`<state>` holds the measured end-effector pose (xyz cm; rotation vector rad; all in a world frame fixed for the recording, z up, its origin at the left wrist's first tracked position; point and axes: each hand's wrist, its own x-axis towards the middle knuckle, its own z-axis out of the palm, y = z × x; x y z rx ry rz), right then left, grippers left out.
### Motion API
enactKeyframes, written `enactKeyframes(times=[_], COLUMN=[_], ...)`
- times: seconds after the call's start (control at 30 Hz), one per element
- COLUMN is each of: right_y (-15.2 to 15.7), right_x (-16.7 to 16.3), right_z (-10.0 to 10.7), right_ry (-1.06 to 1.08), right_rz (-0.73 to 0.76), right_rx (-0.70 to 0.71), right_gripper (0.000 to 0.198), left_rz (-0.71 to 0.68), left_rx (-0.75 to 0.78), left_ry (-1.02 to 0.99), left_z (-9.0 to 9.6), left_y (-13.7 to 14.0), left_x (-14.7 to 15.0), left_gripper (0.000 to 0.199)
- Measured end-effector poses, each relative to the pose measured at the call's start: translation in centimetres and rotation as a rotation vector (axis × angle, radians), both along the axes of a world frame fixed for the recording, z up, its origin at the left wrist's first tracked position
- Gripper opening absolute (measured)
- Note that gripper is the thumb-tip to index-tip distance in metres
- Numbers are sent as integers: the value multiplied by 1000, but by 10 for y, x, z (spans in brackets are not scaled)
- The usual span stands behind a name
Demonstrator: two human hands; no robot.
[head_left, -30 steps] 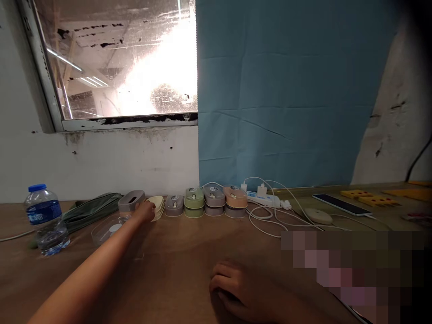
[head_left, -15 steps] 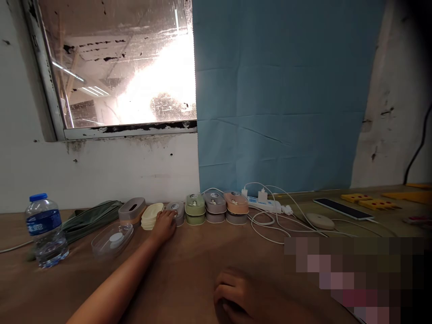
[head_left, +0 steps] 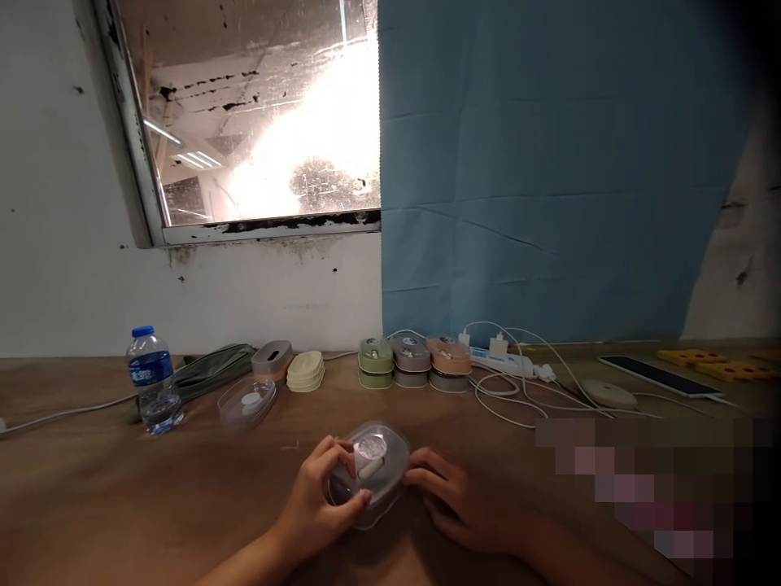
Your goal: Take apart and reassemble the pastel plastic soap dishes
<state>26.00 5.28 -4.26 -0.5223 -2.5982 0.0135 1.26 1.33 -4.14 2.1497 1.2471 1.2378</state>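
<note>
A small grey plastic box with a clear lid (head_left: 390,456) is in front of me, tilted a little, with a round label and a pale clip-like part on top. My left hand (head_left: 326,488) grips it from the left, thumb on the near side and fingers over the lid. At its right edge, the bent fingers of my right hand (head_left: 442,492) press against the side. Farther back stand a green box (head_left: 375,364), a grey-purple box (head_left: 411,361) and an orange box (head_left: 449,365), each two-tiered. Left of these sits a stack of cream trays (head_left: 305,372).
A clear lid (head_left: 247,402) lies near an open grey box (head_left: 272,360). Leftward are a green pouch (head_left: 213,374) and a water bottle (head_left: 154,382). On the right, a power strip (head_left: 501,362) with loose cables, a round pad (head_left: 608,395) and a phone (head_left: 659,377).
The grey box has come from the back row to the front in my left hand. My right hand now touches its right side. The view has shifted left.
</note>
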Motion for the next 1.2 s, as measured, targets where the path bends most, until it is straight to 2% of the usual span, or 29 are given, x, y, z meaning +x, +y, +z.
enactKeyframes(times=[0.07,0.2,0.37,0.47,0.53,0.63,0.7,0.8,0.87,1.0,1.1,1.2], right_y=[1,4,5,3,1,0,0,2,3,1,0,0], right_x=[0,-1,-3,-2,-2,-2,-3,-3,-3,-3,-2,-2], right_z=[-3,-9,-9,-5,-2,1,1,-1,-2,-1,0,0], right_ry=[16,74,98,74,44,23,21,4,-4,-22,-37,-29], right_rz=[50,134,179,201,203,198,203,212,212,207,204,197], right_rx=[110,277,366,371,355,315,289,236,200,147,110,88], right_gripper=[27,21,21,24,26,28,30,32,32,33,34,33], left_rz=[-91,-241,-279,-241,-182,-42,83,244,263,141,60,-93], left_rx=[15,42,31,-104,-185,-292,-321,-256,-191,-45,55,89], left_ry=[9,31,-77,-259,-395,-571,-592,-440,-239,185,380,530], left_z=[2,2,-5,-8,-10,-13,-16,-20,-18,-1,13,20], left_y=[-3,8,21,25,29,41,50,63,65,54,41,34], left_x=[3,-3,-15,-17,-18,-25,-35,-57,-70,-79,-74,-71], left_gripper=[23,32,29,24,27,34,35,29,23,21,19,20])
